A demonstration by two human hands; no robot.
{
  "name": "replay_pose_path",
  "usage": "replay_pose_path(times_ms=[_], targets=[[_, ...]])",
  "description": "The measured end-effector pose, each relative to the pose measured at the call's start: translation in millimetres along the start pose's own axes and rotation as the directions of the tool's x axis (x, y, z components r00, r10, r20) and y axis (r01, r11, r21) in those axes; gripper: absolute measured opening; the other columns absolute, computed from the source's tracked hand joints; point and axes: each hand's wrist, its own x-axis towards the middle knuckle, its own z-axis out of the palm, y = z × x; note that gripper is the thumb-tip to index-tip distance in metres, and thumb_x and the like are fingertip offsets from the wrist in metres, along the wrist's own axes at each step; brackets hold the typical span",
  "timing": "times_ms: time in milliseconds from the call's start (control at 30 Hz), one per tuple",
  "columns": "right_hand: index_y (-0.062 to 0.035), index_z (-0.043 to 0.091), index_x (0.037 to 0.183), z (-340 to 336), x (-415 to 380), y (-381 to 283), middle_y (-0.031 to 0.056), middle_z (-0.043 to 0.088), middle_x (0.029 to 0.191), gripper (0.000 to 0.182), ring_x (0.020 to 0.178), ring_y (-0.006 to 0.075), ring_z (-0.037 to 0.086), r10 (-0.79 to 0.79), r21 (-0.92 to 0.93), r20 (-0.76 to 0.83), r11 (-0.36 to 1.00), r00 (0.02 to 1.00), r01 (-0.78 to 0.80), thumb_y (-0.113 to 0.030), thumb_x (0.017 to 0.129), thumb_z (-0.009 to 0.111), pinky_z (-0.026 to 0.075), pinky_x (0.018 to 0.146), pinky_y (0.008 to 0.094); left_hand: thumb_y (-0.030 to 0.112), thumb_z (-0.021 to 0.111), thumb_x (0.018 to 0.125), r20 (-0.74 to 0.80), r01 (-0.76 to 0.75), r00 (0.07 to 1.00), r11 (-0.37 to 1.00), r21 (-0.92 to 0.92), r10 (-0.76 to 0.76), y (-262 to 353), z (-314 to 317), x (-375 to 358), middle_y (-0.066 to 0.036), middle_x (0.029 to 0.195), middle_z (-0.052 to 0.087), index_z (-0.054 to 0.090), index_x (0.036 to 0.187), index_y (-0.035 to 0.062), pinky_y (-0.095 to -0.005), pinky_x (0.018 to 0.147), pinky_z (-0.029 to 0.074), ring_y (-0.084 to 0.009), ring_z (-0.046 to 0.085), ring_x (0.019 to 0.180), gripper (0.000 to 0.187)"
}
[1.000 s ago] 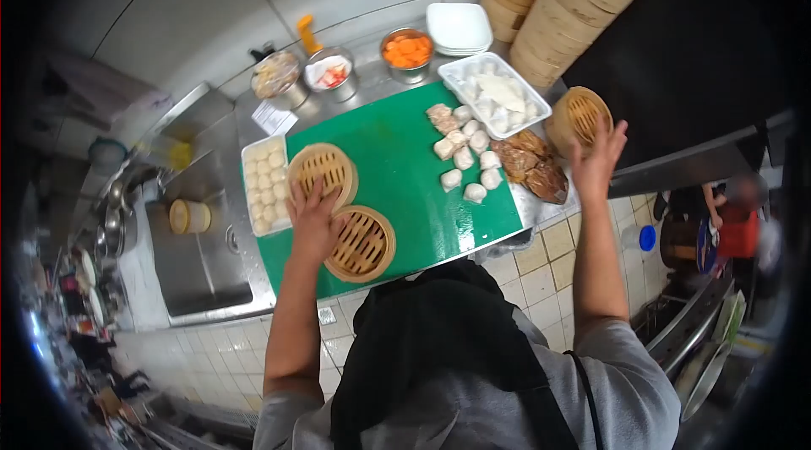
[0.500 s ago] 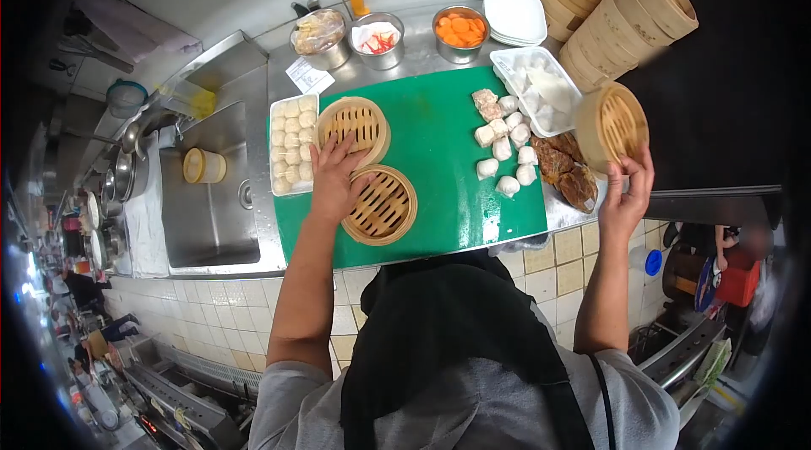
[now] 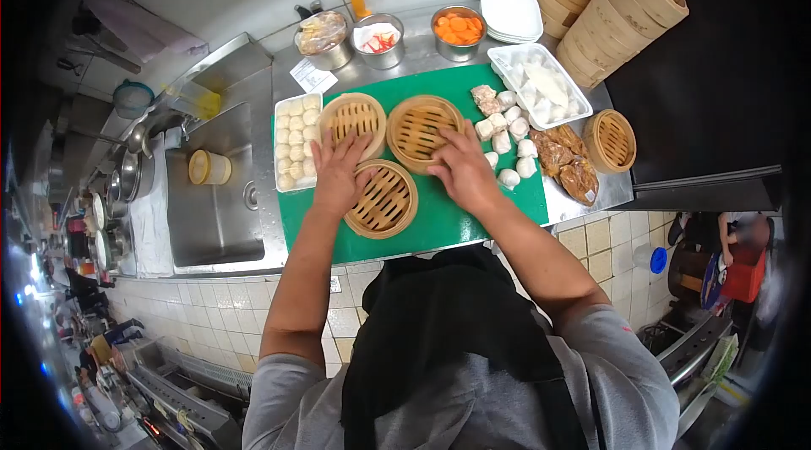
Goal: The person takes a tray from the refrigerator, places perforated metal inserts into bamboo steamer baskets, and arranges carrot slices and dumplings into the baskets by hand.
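Note:
Three round bamboo steamers with slatted bottoms sit close together on a green cutting board (image 3: pixel 338 251). My left hand (image 3: pixel 338 182) lies spread, fingers on the upper-left steamer (image 3: pixel 351 116) and thumb at the lower steamer (image 3: pixel 380 201). My right hand (image 3: pixel 463 164) grips the near right edge of the third steamer (image 3: pixel 422 122), thumb at its side and fingers over the rim. Left of them stands a white tray of round pale dough balls (image 3: pixel 297 141). White and pinkish filled dumplings (image 3: pixel 507 141) lie loose at the board's right.
Another steamer (image 3: pixel 610 141) stands at right beside brown packaged food (image 3: pixel 562 163). Behind are a white tray (image 3: pixel 541 87), steel bowls of carrot slices (image 3: pixel 459 29) and red strips (image 3: pixel 378 38), white plates (image 3: pixel 511 15) and tall steamer stacks (image 3: pixel 623 19). A sink (image 3: pixel 211 222) is at left.
My right hand has moved left from the counter's right end to the board, where a third steamer now sits. A steamer stands on the counter at right. My left hand has barely moved.

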Motion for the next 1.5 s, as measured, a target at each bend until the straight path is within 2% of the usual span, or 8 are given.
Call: replay_pose_path(times_ms=[100,267,400,533,633,900,1167,1500], targets=[[-0.0065,0.065,0.096,5,14,14,0.021,0.053,0.136,0.025,0.133,0.055,0.038,0.0,-0.051,-0.022,0.999,1.0,-0.001,-0.014,0.078,0.08,0.034,0.113,0.055,0.022,0.072,0.084,0.02,-0.054,0.998,0.992,0.113,0.052,19,0,2,-0.011,0.156,0.034,0.041,0.15,0.0283,-0.0636,0.118,0.009,-0.0453,0.021,0.145,0.073],[-0.0087,0.069,0.108,-51,11,12,0.0193,0.053,0.14,0.028,0.137,0.0395,0.043,0.029,-0.039,-0.2,0.999,0.979,-0.037,-0.014,0.082,0.078,0.038,0.111,0.0465,0.028,0.067,0.087,0.073,-0.054,0.996,0.993,0.104,0.046,38,3,13,-0.01,0.16,0.026,0.045,0.144,0.0409,-0.0703,0.114,0.006,-0.0437,0.021,0.146,0.062],[-0.0078,0.067,0.115,-134,-45,71,0.0235,0.05,0.141,0.033,0.132,0.0405,0.047,0.162,-0.214,-0.493,0.93,0.855,-0.3,-0.004,0.082,0.073,0.038,0.109,0.0457,0.028,0.06,0.094,0.059,-0.034,0.998,0.989,0.141,0.026,30,4,30,-0.009,0.159,0.03,0.048,0.141,0.0393,-0.0698,0.114,0.005,-0.0422,0.023,0.146,0.05],[-0.004,0.06,0.126,-183,-122,149,0.0318,0.035,0.149,0.047,0.138,0.0464,0.036,0.478,-0.456,-0.491,0.572,0.729,-0.682,-0.005,0.08,0.072,0.03,0.115,0.0485,0.028,0.06,0.094,0.058,-0.076,0.996,0.987,0.144,0.068,20,5,42,-0.006,0.156,0.036,0.048,0.141,0.0392,-0.0709,0.114,0.006,-0.0404,0.027,0.144,0.05],[-0.0059,0.067,0.116,-197,-145,180,0.0332,0.03,0.152,0.039,0.141,0.0448,0.034,0.619,-0.315,-0.436,0.576,0.654,-0.755,-0.019,0.081,0.077,0.032,0.114,0.0428,0.028,0.062,0.092,0.06,-0.105,0.993,0.984,0.145,0.097,17,4,47,-0.006,0.153,0.04,0.049,0.14,0.0391,-0.0719,0.113,0.007,-0.0395,0.032,0.143,0.051],[-0.0006,0.066,0.101,-230,-155,121,0.034,0.04,0.146,0.027,0.139,0.0431,0.04,0.461,-0.241,-0.51,0.734,0.726,-0.635,-0.016,0.083,0.077,0.036,0.111,0.0421,0.028,0.063,0.092,0.06,-0.115,0.992,0.985,0.126,0.108,13,4,49,-0.005,0.149,0.045,0.05,0.138,0.0406,-0.0727,0.112,0.008,-0.0373,0.038,0.139,0.05],[-0.009,0.069,0.096,-114,-128,-44,0.0263,0.035,0.154,0.034,0.135,0.0397,0.046,0.265,0.172,0.099,0.945,0.959,-0.279,-0.011,0.068,0.087,0.042,0.107,0.0417,0.031,0.059,0.095,0.095,-0.106,0.991,0.984,0.144,0.093,12,5,46,-0.004,0.151,0.043,0.047,0.141,0.0392,-0.0744,0.111,0.006,-0.0354,0.035,0.141,0.049],[-0.0073,0.071,0.098,-33,-99,-47,0.0273,0.03,0.155,0.036,0.135,0.0401,0.044,0.223,-0.06,0.142,0.974,0.964,-0.217,-0.005,0.065,0.085,0.043,0.108,0.0421,0.026,0.059,0.094,0.05,-0.141,0.989,0.986,0.085,0.137,4,1,27,-0.006,0.148,0.044,0.049,0.141,0.0384,-0.0727,0.113,0.005,-0.0333,0.035,0.139,0.05]])
